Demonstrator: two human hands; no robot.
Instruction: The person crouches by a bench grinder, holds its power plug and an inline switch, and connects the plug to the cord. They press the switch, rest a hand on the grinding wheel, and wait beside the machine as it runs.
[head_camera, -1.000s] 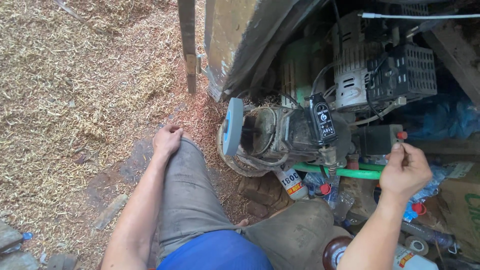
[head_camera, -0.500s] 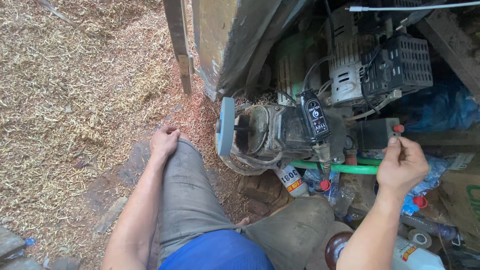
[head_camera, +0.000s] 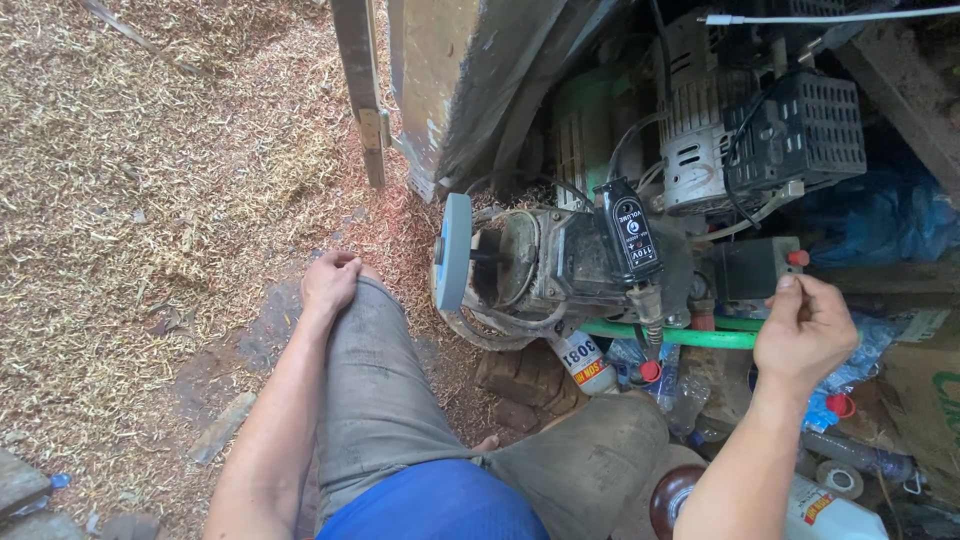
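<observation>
Far left, the ground is covered in pale straw and wood shavings. The left hand lies cupped over the knee of the grey trouser leg, holding nothing, as a prop for the crouched body. Next comes the round grey-blue grinding wheel, mounted edge-on at the end of the grimy metal motor housing, which sits low on the ground so the wheel faces the person. A green hose runs beneath it. The right hand is raised just below the small red knob on the dark box, fingers curled together; whether they pinch anything is unclear.
</observation>
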